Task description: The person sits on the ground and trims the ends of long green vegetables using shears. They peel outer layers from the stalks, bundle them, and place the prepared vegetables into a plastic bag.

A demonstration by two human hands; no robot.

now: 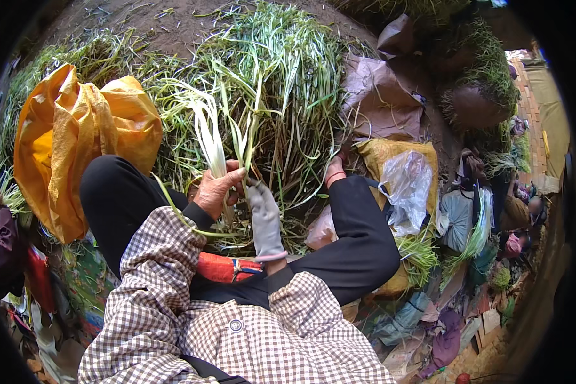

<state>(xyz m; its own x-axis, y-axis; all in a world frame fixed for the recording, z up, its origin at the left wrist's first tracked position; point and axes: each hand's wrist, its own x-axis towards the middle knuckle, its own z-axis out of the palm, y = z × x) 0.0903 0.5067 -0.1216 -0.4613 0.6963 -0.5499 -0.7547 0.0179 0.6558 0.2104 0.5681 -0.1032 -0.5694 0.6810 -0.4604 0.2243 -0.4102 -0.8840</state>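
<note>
My left hand [218, 189], bare, grips a bundle of pale, scallion-like stalks [212, 144], white at the stems with leaves fanning away from me. My right hand [265, 218] wears a grey knit glove with a pink cuff. Its fingers pinch a few yellowish-green stalks [247, 144] right beside the left fingertips. Beyond both hands rises a large heap of long green leafy stalks [288, 72], brownish and tangled lower down. One loose yellow-green leaf [175, 209] hangs across my left sleeve.
An orange woven sack [84, 144] stands at my left knee. To the right lie a yellow sack [425, 168] with a clear plastic bag [407, 187] on it, and green bunches [417, 259]. A red bundle [221, 267] is at my lap. Other people sit at both sides.
</note>
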